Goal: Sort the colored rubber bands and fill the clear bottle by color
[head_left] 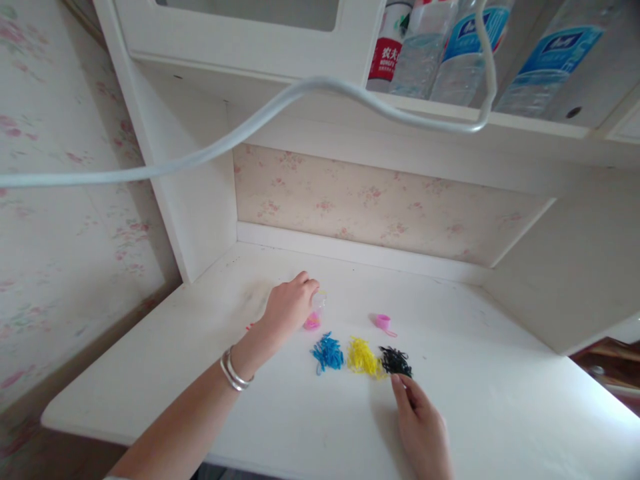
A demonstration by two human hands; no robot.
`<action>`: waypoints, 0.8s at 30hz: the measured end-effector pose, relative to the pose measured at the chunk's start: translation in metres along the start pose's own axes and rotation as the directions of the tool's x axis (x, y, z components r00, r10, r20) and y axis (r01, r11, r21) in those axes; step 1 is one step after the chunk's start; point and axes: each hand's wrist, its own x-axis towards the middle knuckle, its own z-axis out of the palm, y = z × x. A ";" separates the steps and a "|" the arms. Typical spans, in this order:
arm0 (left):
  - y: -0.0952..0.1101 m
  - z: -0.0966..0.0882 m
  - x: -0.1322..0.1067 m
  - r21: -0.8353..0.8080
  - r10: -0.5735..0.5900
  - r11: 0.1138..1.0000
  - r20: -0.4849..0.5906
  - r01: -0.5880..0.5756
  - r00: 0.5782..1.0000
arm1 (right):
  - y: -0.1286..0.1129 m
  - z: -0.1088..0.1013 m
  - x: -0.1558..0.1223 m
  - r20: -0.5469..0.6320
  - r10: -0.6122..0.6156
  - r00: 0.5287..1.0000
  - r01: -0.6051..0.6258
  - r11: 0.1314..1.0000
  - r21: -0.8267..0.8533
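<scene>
My left hand (293, 300), silver bangles at its wrist, has its fingers curled against the upper left side of a small clear plastic jar (321, 304). Pink and some yellow bits show in the bottom of the jar. My right hand (420, 417) pinches thumb and finger together at the near edge of a pile of black rubber bands (396, 361); what lies in the pinch is too small to make out. Yellow rubber bands (363, 358) touch the black pile, and blue rubber bands (328, 353) lie to their left. Red pieces (251, 327) are mostly hidden behind my left wrist.
A pink cap (383, 322) with a loop lies behind the piles on the white desk (300, 413). A pale cable (270, 113) crosses the upper view. Water bottles (470, 53) stand on the shelf above. Side panels and a wallpapered back enclose the desk.
</scene>
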 end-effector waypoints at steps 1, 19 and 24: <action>0.000 0.000 0.000 0.005 0.000 1.000 0.013 0.000 1.000 | 0.000 0.000 0.000 0.004 0.003 1.000 -0.003 1.000 0.002; 0.000 0.014 -0.052 -0.406 -0.010 0.913 -0.102 -0.033 0.995 | -0.059 0.016 -0.001 0.091 -0.119 0.989 0.069 0.900 0.431; 0.003 0.046 -0.069 -0.443 0.006 0.896 0.025 0.005 1.000 | -0.132 0.040 0.027 0.061 -0.296 0.953 0.233 0.848 0.477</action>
